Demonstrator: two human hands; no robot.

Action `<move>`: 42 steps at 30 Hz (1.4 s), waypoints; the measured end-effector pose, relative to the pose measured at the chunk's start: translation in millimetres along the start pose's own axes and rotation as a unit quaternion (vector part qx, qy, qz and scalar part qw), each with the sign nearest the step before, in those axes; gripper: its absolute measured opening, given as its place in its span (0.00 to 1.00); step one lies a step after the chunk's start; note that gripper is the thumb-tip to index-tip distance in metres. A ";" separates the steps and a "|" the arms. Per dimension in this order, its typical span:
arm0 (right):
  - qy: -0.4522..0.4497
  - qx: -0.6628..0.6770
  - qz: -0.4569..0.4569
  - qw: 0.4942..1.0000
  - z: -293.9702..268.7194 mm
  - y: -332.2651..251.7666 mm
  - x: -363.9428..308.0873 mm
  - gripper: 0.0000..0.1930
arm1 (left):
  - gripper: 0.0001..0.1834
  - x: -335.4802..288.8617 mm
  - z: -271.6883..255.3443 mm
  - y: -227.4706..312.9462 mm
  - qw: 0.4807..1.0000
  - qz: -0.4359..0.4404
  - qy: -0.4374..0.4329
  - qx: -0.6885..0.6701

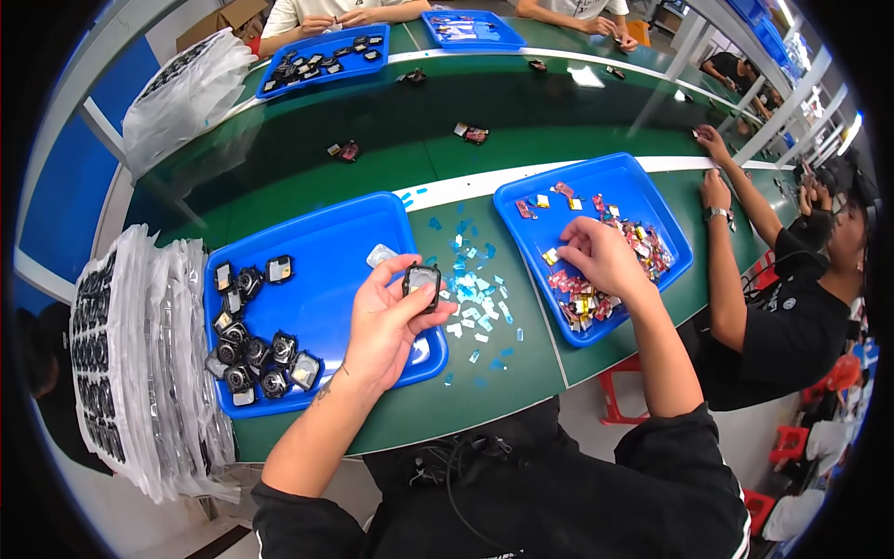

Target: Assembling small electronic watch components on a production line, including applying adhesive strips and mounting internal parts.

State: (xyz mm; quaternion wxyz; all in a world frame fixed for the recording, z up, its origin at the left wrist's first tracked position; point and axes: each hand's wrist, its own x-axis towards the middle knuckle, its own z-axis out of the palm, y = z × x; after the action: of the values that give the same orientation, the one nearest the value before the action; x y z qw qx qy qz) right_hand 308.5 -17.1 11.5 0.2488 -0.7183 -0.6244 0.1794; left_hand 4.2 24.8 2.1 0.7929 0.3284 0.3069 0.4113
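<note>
The left hand (386, 321) grasps a small black square part (421, 281) with a pale face, its fingers (396, 275) curled round the part's edges and the thumb pressed along its lower side. The part is held up over the right end of the left blue tray (326, 242), which lies near the worktop's (521, 349) near edge. A cluster of similar black parts (253, 359) fills that tray's left half.

The right hand (601, 256) reaches into the right blue tray (643, 186), fingers bent down and pinching among a heap of small red, yellow and silver pieces (596, 298); whether it has one gripped cannot be told. Between the two trays, light blue film scraps (475, 289) are scattered on the green worktop. Stacked clear bags of black parts (140, 363) sit at the worktop's left edge. A person in black (792, 317) leans on the right end.
</note>
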 end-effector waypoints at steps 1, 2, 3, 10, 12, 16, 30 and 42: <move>0.013 -0.043 -0.015 0.999 -2.3 0.6 -1.8 0.08 | 0.12 0.5 -0.5 0.1 1.000 -0.001 -0.001 -0.003; 0.012 -0.046 -0.014 0.999 -1.5 2.2 -3.5 0.08 | 0.13 1.2 -2.0 0.7 1.000 -0.014 -0.008 0.006; -0.001 -0.026 -0.019 0.999 1.0 4.6 -5.3 0.09 | 0.14 1.9 -2.5 0.9 0.999 -0.027 -0.015 0.016; 0.019 0.193 0.031 0.981 0.8 2.4 -11.3 0.13 | 0.19 -4.7 -2.7 -0.4 0.999 -0.038 -0.021 0.029; 0.026 0.282 0.029 0.959 -10.4 -1.0 -14.9 0.15 | 0.19 -7.1 1.6 1.8 0.996 -0.011 -0.034 0.080; 0.018 0.439 0.023 0.898 -31.2 -25.8 -22.0 0.22 | 0.18 -8.7 2.1 4.6 0.992 0.019 -0.053 0.117; -0.162 0.519 -0.021 0.839 20.1 -106.7 -37.7 0.26 | 0.08 -16.4 18.7 6.2 0.901 0.188 -0.162 0.355; -0.039 0.365 -0.058 0.929 42.2 -111.2 -55.7 0.06 | 0.07 -19.7 12.5 -4.5 0.909 0.215 -0.130 0.334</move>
State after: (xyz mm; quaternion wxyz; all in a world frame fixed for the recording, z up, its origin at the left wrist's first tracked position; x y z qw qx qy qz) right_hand 186.0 -55.7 39.0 0.4792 -0.5330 -0.5657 0.4077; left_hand 6.4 2.6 10.3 0.5623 0.6825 0.2426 0.3991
